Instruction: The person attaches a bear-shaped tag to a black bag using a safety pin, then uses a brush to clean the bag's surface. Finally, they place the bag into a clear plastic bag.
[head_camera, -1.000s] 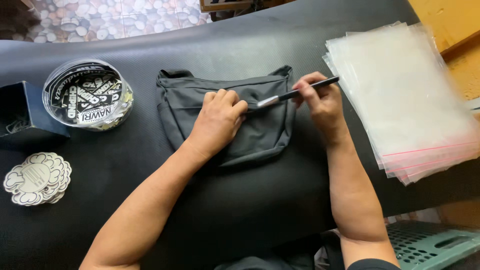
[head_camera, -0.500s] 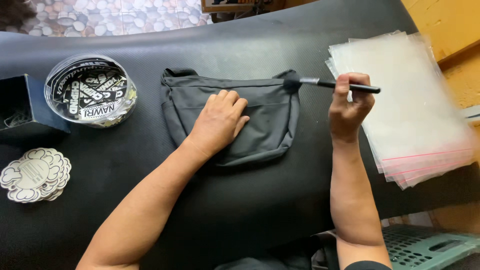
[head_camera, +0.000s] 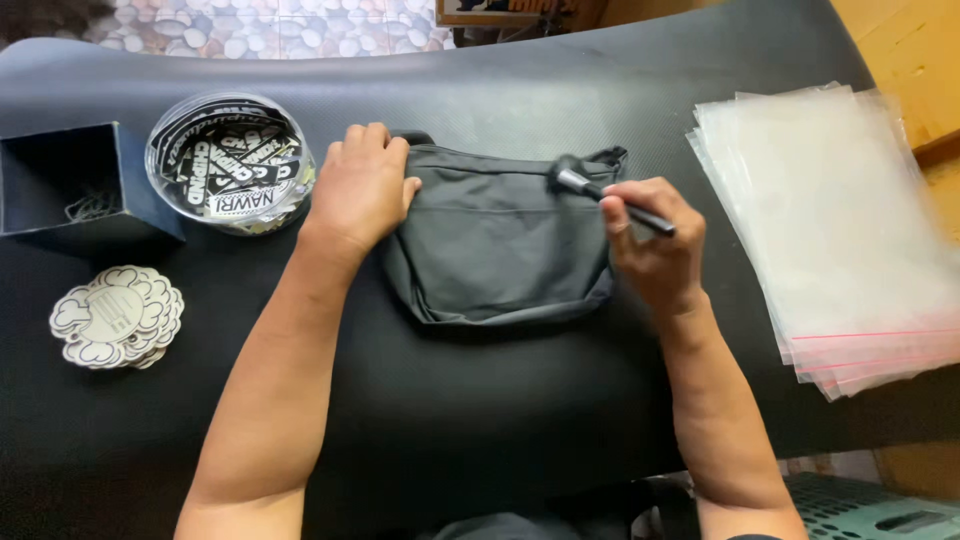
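Your left hand (head_camera: 362, 190) lies flat, fingers together, on the dark bag's (head_camera: 500, 240) upper left corner at frame centre; your right hand (head_camera: 655, 240) fingers clamp a black brush (head_camera: 608, 198) touching the bag's upper right.

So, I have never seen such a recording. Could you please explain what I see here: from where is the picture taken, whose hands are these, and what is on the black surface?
A camera worn on a person's head looks down at their own two bare hands. The left hand presses on a flat black fabric bag lying on a black table. The right hand holds a thin black tool with its tip over the bag. To the left are a round clear tub of labels, an open black box and a stack of cloud-shaped tags. To the right lies a stack of clear plastic bags.
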